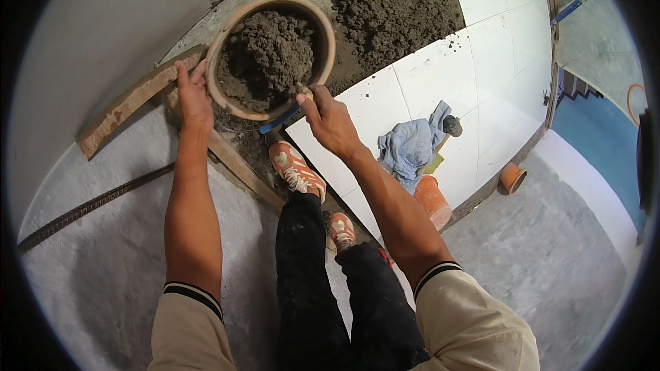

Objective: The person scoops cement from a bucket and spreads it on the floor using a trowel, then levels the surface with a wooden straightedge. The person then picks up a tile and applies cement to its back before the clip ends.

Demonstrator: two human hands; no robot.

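Note:
A round tan basin [323, 10] stands at the upper left with a heap of wet grey mortar [271, 51] in it. My left hand [194, 102] is at the basin's left outer side, fingers stretched out and touching the rim. At the basin's near right edge, my right hand [330, 124] is closed around the short handle of what looks like a trowel [304, 90]. Mortar hides the tool's blade. Below the rim, beside that hand, a blue strip [278, 121] shows in part.
Loose mortar [392, 10] borders white floor tiles [440, 72]. A grey-blue cloth [412, 148], a black-headed mallet [452, 126] and an orange bucket [433, 200] are on the right. Wooden boards [130, 103] and a ribbed steel bar [96, 207] lie on the left.

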